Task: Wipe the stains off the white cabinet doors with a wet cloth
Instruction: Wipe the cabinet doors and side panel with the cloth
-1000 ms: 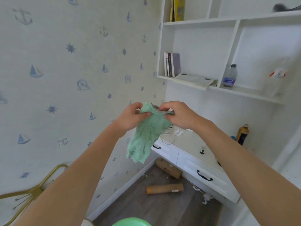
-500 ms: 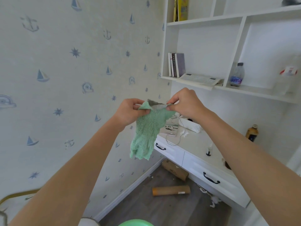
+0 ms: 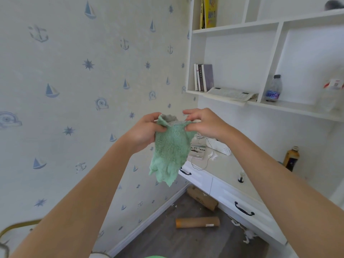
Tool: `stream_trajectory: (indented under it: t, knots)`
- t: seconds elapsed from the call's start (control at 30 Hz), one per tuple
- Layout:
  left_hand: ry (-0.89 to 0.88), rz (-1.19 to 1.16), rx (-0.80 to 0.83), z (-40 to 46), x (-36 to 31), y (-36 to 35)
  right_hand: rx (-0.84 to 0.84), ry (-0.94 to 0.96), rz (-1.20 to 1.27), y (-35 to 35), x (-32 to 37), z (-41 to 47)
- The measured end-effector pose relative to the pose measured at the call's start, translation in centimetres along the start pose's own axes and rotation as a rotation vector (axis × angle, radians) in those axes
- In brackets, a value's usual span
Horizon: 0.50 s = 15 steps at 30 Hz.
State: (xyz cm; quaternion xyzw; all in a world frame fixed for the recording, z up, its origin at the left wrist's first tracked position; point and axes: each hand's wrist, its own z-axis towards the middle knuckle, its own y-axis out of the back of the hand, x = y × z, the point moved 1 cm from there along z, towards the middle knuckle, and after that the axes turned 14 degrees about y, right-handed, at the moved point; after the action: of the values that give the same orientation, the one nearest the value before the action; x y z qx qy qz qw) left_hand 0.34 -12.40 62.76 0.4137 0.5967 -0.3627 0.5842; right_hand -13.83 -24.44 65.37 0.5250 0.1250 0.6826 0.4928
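Head view: my hands have lifted the cloth (image 3: 170, 146) slightly toward frame centre. Left hand (image 3: 143, 131) and right hand (image 3: 202, 123) both pinch its top edge — the right's upper fingers splayed. A loose pinch could drop it onto the dirty floor (image 3: 167, 237).

The white desk (image 3: 226, 171) carries a booklet (image 3: 197, 150), a white box (image 3: 220, 147) and a brown bottle (image 3: 291, 158).

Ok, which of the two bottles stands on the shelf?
The clear plastic bottle with the purple label stands on the white shelf; the amber bottle stands on the desktop.
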Motion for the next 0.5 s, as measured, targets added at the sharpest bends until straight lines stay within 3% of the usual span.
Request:
stream_trajectory:
  t: [0.2,0.37,0.5]
  knots:
    - [0.016,-0.048,0.033,-0.2,-0.5,0.2,0.014,-0.031,0.102,0.2,-0.3,-0.3]
    - [0.011,-0.041,0.127,-0.4,-0.5,0.4,0.128,-0.033,0.214,-0.3,0.1,-0.1]
    - [-0.007,-0.083,0.074,-0.4,-0.2,1.0,0.043,0.008,0.156,-0.2,0.4,-0.2]
